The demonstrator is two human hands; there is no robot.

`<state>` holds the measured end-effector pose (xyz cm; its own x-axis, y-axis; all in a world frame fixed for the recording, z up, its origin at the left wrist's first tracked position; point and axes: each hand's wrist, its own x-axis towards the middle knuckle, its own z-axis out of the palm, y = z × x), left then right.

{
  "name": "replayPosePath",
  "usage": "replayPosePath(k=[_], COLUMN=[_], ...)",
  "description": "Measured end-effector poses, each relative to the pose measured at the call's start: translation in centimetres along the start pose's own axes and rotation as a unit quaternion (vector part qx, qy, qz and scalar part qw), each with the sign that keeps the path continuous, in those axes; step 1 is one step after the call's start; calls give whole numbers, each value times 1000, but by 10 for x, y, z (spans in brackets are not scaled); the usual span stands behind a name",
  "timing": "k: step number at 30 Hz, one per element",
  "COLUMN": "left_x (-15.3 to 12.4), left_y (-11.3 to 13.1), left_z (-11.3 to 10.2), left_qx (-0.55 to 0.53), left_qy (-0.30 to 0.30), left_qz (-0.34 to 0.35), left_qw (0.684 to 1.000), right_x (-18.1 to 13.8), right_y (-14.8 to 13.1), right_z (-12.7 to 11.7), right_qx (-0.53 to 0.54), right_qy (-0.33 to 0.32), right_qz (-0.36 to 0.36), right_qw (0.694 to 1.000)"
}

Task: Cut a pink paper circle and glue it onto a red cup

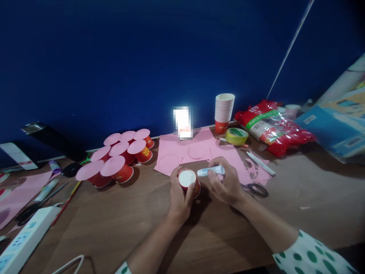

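My left hand (180,201) is wrapped round a red paper cup (187,178) that stands upside down, its white base facing up. Just to the right, my right hand (226,184) grips a white glue stick (210,171), held level with one end pointing at the cup. A small gap separates the glue stick from the cup. Behind both hands lies a pink paper sheet (196,139) with circles marked on it. Left of my hands stand several upturned red cups (122,174), each with a pink paper disc (113,166) on top.
A stack of paper cups (224,110), a roll of yellow tape (236,137) and a red cup package (273,127) stand at the back right. Black-handled scissors (258,190) lie by my right wrist. A power strip (28,238) and black bottle (53,139) are at the left.
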<state>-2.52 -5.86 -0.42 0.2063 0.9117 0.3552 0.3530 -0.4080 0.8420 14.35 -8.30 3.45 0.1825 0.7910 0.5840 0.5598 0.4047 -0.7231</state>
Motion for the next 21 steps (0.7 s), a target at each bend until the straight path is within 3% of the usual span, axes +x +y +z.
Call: replayPosePath(k=[14, 21], left_x=[-2, 0], left_y=[0, -2], left_z=[-3, -11], left_qx=[48, 107], left_qy=[-15, -43], left_qz=[55, 119], left_qw=[997, 986], right_x=[0, -1], right_y=[0, 2], right_z=[1, 2], right_qx=[5, 3], right_qy=[-12, -12], right_qz=[1, -3], right_qw=[1000, 1000])
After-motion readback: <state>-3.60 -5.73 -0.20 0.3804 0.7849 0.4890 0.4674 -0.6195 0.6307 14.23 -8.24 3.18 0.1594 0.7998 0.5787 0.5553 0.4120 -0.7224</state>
